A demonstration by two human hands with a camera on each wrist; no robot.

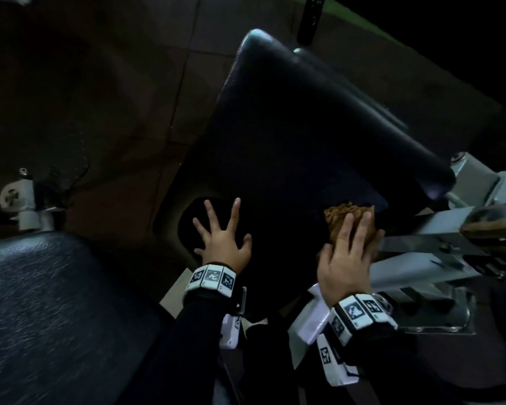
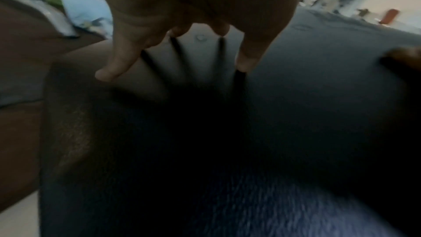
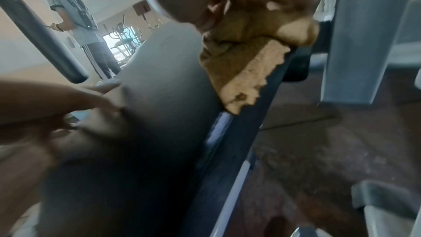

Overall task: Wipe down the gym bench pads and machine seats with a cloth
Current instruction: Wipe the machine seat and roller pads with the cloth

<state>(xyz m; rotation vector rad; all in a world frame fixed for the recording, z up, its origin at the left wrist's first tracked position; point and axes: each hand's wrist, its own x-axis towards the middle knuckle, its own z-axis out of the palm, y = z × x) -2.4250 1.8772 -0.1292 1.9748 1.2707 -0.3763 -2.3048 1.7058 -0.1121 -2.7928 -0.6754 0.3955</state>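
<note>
Your right hand (image 1: 345,258) lies flat over a crumpled tan terry cloth (image 1: 338,213), fingers fairly straight and pressing it down rather than closed round it; in the right wrist view the cloth (image 3: 248,64) bunches under the palm and hangs over the pad's right edge. It sits at the near right side of the long black vinyl bench pad (image 1: 304,135), close to the grey metal machine frame (image 1: 438,229). Your left hand (image 1: 221,238) is spread wide with nothing in it, fingertips (image 2: 107,75) touching the pad's near left part, apparently to brace you. You look to be mid-wipe on this pad, with most of its length ahead not yet covered. Next, keep the palm flat and push the cloth up the pad in overlapping passes, gathering the overhanging corner first. A second black textured seat pad (image 1: 56,317) at lower left waits its turn.
</note>
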